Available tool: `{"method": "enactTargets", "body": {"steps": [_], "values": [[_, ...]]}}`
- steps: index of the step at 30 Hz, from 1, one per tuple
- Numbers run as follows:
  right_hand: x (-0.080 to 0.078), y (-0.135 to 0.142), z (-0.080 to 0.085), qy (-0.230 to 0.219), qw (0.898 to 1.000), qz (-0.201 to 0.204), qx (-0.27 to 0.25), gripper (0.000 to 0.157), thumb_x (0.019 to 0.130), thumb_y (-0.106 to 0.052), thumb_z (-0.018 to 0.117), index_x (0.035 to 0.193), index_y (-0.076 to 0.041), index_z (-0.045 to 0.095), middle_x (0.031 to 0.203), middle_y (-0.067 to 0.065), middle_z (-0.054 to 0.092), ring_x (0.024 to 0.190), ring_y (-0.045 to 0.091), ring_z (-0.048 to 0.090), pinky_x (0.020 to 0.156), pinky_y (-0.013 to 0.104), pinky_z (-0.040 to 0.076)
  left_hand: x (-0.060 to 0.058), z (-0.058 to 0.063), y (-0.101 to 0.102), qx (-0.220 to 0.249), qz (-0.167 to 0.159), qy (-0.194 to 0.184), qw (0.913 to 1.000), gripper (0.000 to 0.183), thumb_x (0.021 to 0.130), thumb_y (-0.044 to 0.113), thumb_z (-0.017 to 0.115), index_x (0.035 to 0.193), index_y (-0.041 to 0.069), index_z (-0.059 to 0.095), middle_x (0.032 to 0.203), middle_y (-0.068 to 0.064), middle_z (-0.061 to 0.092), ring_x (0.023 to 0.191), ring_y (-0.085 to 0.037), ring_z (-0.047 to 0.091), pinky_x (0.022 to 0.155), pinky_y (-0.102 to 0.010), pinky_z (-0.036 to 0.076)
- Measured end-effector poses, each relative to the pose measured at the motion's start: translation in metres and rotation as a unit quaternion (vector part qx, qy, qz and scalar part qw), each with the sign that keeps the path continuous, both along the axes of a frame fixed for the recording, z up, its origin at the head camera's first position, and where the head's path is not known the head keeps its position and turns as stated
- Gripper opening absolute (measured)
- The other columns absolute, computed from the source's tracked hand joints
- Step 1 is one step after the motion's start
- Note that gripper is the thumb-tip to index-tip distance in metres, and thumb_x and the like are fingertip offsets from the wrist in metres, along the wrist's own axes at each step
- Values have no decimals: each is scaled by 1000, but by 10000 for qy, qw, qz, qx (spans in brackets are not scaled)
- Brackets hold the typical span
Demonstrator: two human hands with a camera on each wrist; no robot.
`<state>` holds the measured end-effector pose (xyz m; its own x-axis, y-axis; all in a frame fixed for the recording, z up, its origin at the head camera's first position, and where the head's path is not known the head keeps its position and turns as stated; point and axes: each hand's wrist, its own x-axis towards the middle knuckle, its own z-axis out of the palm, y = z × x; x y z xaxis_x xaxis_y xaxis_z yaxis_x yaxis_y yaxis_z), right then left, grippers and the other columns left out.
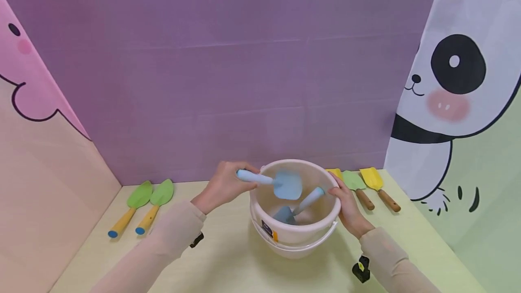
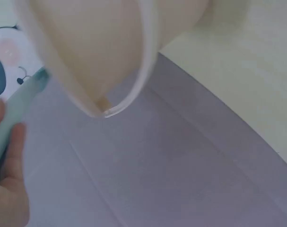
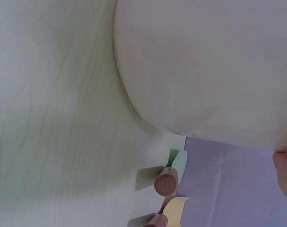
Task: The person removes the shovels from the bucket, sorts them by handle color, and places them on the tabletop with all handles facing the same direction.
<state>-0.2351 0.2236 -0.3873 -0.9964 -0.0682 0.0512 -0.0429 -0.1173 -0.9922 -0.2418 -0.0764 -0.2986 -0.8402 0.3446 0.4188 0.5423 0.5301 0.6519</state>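
Observation:
My left hand (image 1: 228,180) holds a light blue toy shovel (image 1: 288,185) by its handle, the blade over the mouth of a pale pink bucket (image 1: 295,163). In the left wrist view, thumb and fingers pinch the shovel handle (image 2: 12,113) beside the bucket (image 2: 93,42). A second blue shovel (image 1: 310,200) leans inside the bucket, blade down. At the right side of the rim, my right hand (image 1: 348,203) grips the bucket with its fingers over the edge. From the right wrist, the bucket wall (image 3: 204,71) fills much of the view. The bucket's white carrying handle (image 1: 325,235) hangs down at the front.
Two green shovels with yellow handles (image 1: 130,209) lie on the table (image 1: 220,257) at left. Behind the right hand lie a green shovel (image 1: 355,181) and a yellow shovel (image 1: 372,179) with brown handles, plus a partly hidden yellow blade (image 1: 334,173). A purple wall (image 1: 244,103) stands behind.

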Motion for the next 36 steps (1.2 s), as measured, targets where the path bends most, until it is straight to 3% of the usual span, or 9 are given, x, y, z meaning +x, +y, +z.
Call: {"method": "enactTargets", "body": {"steps": [6, 13, 18, 21, 24, 28, 33, 36], "values": [[-1, 0, 1, 2, 10000, -36, 10, 62, 88, -7, 34, 147, -12, 17, 150, 8, 20, 122, 18, 32, 104, 43, 28, 5, -14, -11, 996, -81, 837, 9915, 27, 70, 13, 78, 96, 10, 73, 94, -1, 72, 76, -10, 64, 63, -23, 49], [-1, -1, 1, 36, 9999, -81, -50, 62, 87, -5, 33, 147, -10, 18, 148, 9, 22, 113, 6, 39, 103, 38, 29, 8, -23, -20, 1556, 290, 1419, 9772, 27, 67, 6, 79, 92, 9, 72, 93, -3, 72, 72, -5, 61, 58, -20, 45], [-1, -3, 0, 75, 9999, -60, -84, 62, 87, -6, 34, 146, -9, 18, 148, 11, 22, 113, 5, 39, 103, 36, 30, 19, -24, -23, 1911, 550, 1908, 9613, 28, 63, -4, 78, 91, 0, 71, 91, -15, 70, 69, 1, 57, 56, -16, 43], [0, -2, -1, 45, 10000, -60, -63, 62, 87, -6, 34, 147, -10, 18, 148, 11, 22, 113, 5, 39, 101, 33, 32, 29, -23, -25, 2144, 761, 1679, 9592, 28, 65, -5, 76, 92, -4, 70, 92, -19, 69, 69, 2, 56, 57, -15, 44], [0, -1, -1, 24, 10000, -82, 2, 61, 88, -6, 33, 147, -11, 18, 148, 10, 23, 115, 7, 38, 97, 28, 35, 34, -27, -28, 2450, 1107, 1033, 9576, 28, 68, -2, 76, 95, -3, 70, 96, -17, 69, 70, 2, 56, 58, -16, 44], [0, 1, -1, 70, 10000, -28, -19, 62, 88, -6, 33, 147, -11, 16, 149, 9, 20, 122, 14, 32, 99, 30, 33, 34, -38, -36, 2842, 1599, 364, 9446, 27, 71, 1, 75, 97, -1, 70, 98, -7, 71, 72, 0, 57, 59, -16, 45], [0, 0, 0, 90, 9999, -27, -60, 62, 88, -6, 34, 147, -10, 16, 150, 9, 18, 121, 11, 33, 100, 28, 33, 29, -54, -48, 3124, 2038, 159, 9277, 27, 72, 4, 75, 99, 1, 70, 86, 16, 67, 71, -1, 56, 59, -16, 44], [0, 0, -1, 60, 9999, -76, -78, 62, 87, -6, 34, 147, -9, 17, 149, 10, 20, 115, 5, 38, 95, 23, 36, 24, -65, -56, 3189, 2198, 151, 9218, 28, 72, 4, 75, 100, 1, 69, 85, 20, 65, 71, 0, 56, 58, -15, 44]]}}
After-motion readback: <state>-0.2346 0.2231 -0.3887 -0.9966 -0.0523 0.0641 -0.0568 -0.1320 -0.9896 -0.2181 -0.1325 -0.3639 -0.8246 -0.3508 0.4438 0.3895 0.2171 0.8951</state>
